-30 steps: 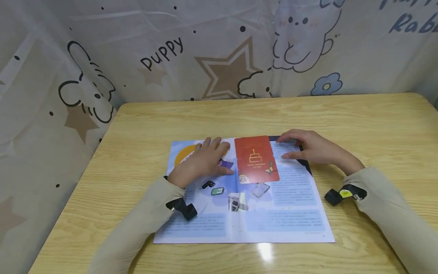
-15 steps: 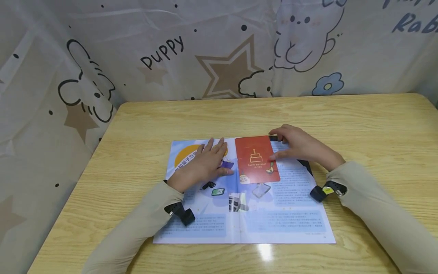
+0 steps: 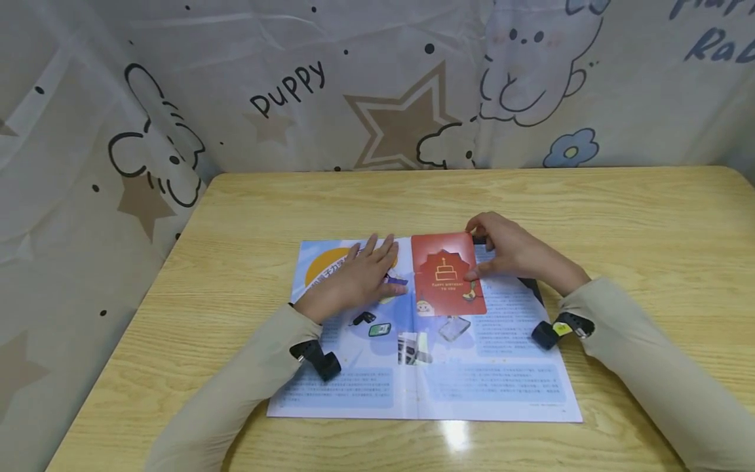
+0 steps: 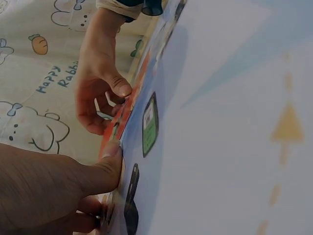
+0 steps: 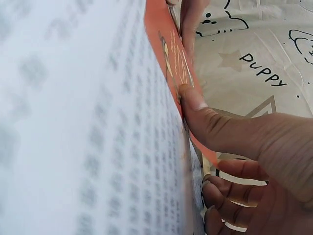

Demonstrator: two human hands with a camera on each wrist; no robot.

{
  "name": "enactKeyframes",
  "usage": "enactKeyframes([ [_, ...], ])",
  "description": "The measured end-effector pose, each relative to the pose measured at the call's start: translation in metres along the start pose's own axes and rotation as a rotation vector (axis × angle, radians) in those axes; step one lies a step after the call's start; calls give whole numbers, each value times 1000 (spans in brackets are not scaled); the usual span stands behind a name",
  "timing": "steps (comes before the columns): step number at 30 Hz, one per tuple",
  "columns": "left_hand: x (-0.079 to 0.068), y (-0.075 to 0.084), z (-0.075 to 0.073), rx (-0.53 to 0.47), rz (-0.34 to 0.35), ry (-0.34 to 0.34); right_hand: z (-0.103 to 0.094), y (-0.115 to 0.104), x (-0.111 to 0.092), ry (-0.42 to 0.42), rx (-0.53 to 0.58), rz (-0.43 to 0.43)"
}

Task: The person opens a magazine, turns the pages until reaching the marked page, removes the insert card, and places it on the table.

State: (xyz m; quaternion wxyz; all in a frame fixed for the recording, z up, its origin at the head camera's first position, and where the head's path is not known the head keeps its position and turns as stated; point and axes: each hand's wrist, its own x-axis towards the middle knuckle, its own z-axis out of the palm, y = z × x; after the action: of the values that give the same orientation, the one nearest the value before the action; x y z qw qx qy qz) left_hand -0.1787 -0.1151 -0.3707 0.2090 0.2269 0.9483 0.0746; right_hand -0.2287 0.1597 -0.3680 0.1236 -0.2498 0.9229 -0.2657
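Observation:
A red birthday card [image 3: 444, 278] with a gold cake print lies over the upper middle of an open magazine [image 3: 489, 387], just right of the fold. My right hand [image 3: 516, 248] pinches the card's right side, the thumb [image 5: 195, 105] on its face and the index finger at its far corner. In the head view my left hand [image 3: 360, 278] rests on the left page with its fingers stretched out, a little left of the card. Part of that page's orange circle is covered by the left hand.
The magazine lies on a light wooden table [image 3: 655, 262]. A dark edge [image 3: 535, 290] shows at the magazine's upper right. Behind the table hangs a printed cloth [image 3: 236, 39]. Black straps with small devices [image 3: 321, 360] sit on both wrists.
My right hand has moved left from beside the card and taken hold of its right edge. The card's sheen has shifted. My left hand stays on the page.

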Motion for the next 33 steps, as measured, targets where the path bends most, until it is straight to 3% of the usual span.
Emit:
enactKeyframes([
  [6, 1, 0, 2, 3, -13, 0, 4, 1, 1, 63, 93, 10],
  [10, -1, 6, 2, -15, -66, 7, 6, 3, 2, 106, 144, 26],
  [15, -5, 16, 2, -8, -125, 27, 6, 4, 4, 111, 247, 79],
  [27, -13, 14, 12, -48, -132, -20, 5, 7, 3, 99, 359, 139],
  [33, -16, 14, 12, -59, -156, -55, 6, 9, 1, 102, 419, 121],
])
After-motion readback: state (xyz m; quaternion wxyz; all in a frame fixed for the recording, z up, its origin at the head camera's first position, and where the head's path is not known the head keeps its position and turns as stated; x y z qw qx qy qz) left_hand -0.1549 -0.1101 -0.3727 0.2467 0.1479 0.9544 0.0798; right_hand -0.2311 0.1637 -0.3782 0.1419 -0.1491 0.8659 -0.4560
